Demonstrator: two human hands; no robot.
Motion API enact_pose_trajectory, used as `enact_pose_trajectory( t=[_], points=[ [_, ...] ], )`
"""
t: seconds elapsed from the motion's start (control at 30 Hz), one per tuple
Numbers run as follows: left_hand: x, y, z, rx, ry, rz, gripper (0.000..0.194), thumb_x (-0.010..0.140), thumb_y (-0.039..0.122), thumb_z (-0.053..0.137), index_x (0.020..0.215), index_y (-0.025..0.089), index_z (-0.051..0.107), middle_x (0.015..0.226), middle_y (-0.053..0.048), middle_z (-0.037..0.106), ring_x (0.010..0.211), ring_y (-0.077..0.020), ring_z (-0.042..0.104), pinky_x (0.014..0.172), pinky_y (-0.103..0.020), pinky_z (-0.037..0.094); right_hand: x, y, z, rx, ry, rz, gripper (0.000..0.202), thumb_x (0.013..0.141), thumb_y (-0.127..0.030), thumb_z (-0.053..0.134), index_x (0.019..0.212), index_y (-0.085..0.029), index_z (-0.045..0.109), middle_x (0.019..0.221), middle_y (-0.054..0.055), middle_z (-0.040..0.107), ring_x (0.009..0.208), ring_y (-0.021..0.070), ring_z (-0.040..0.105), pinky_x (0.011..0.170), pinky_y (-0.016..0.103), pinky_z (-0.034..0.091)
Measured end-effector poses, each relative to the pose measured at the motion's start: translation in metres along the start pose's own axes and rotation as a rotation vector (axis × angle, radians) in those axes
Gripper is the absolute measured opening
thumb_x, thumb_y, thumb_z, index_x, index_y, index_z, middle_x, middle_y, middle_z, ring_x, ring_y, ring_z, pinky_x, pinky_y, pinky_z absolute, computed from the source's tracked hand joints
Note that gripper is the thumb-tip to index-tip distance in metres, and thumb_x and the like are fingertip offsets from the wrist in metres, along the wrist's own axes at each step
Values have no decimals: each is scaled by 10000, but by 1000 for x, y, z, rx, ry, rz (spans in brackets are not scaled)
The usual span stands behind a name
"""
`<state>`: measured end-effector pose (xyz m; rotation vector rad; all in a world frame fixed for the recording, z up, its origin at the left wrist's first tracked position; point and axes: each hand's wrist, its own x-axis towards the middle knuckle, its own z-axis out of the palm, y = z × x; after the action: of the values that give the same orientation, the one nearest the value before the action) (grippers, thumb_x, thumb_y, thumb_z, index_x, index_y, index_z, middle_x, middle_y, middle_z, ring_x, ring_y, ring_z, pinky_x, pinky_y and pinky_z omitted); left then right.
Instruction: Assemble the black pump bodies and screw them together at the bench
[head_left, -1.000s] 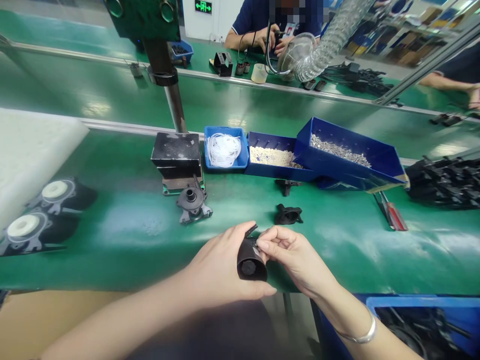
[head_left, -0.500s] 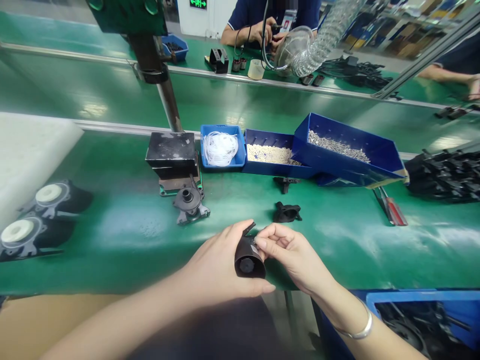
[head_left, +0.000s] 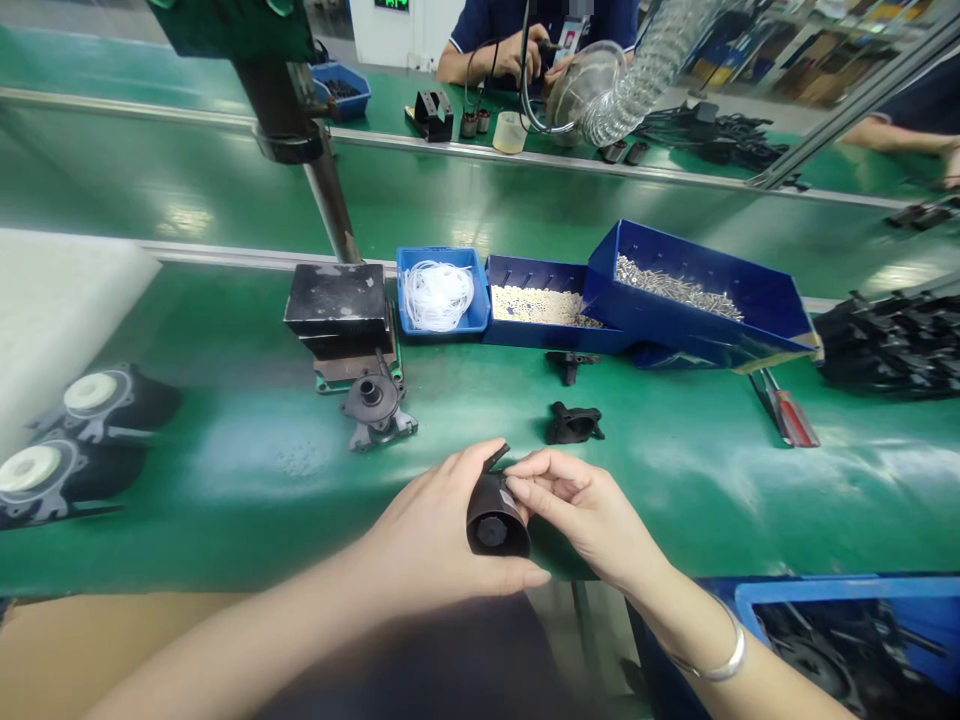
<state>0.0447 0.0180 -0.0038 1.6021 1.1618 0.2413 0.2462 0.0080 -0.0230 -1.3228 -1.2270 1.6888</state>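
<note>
My left hand (head_left: 442,530) is wrapped round a black cup-shaped plastic housing (head_left: 496,522), its open end facing me and a round part visible inside. At the housing's upper right side, my right hand (head_left: 574,505) has thumb and forefinger pinched together; whatever they may hold is hidden. Beyond my hands lie a small black plastic bracket (head_left: 574,424) and a second black piece (head_left: 573,364). To the left, a grey-black round cover with metal lugs (head_left: 373,400) rests against a black block fixture (head_left: 337,305).
Behind stand a blue bin of white tubing (head_left: 439,292), a bin of cream-coloured bits (head_left: 536,303) and a bin of screws (head_left: 675,290). Red-handled pliers (head_left: 793,418) lie right. Two motor-like assemblies (head_left: 94,390) sit left. A co-worker's hands (head_left: 525,55) are across the bench.
The view has shifted slightly. My right fingertips have moved a little at the housing's top edge; my left hand keeps the same hold.
</note>
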Motion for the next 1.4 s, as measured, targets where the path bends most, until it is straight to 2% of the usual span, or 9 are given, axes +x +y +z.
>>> enact_pose_trajectory(
  t=[0.33, 0.6, 0.8, 1.03, 1.4],
  points=[
    [3, 1, 2, -8, 21, 10, 1061, 611, 645, 779, 1494, 275, 321, 1469, -121, 493, 1329, -397, 479, 1053, -546, 444, 1, -3, 0, -92, 12, -50, 222, 865, -419, 684, 838, -200, 699, 702, 18, 664, 664, 154, 624, 656, 296, 521],
    [2, 5, 7, 51, 35, -3, 1054, 643, 628, 752, 1509, 238, 295, 1530, -120, 420, 1392, -383, 409, 1119, -551, 387, 1, -5, 4, -133, 80, -31, 264, 817, -469, 710, 822, -206, 683, 760, 27, 685, 689, 164, 632, 647, 297, 537],
    [-1, 5, 9, 60, 36, -11, 1067, 632, 619, 768, 1510, 252, 285, 1547, -118, 393, 1398, -383, 400, 1118, -557, 386, -2, -4, 0, -31, -22, -38, 280, 862, -463, 670, 842, -183, 676, 676, 0, 643, 651, 142, 620, 679, 299, 526],
    [-1, 5, 10, 74, 44, 8, 1055, 639, 591, 778, 1508, 246, 289, 1543, -105, 401, 1398, -355, 408, 1130, -527, 389, -3, -3, -3, 48, -22, 19, 293, 828, -424, 720, 970, -173, 672, 742, 1, 681, 668, 135, 658, 681, 292, 542],
    [0, 5, 8, 79, 29, 4, 1066, 639, 601, 777, 1512, 246, 279, 1553, -99, 386, 1401, -347, 405, 1131, -517, 393, -1, -4, -8, 5, -80, 41, 323, 838, -413, 705, 1014, -158, 613, 748, 9, 668, 666, 136, 649, 693, 310, 542]
  ],
)
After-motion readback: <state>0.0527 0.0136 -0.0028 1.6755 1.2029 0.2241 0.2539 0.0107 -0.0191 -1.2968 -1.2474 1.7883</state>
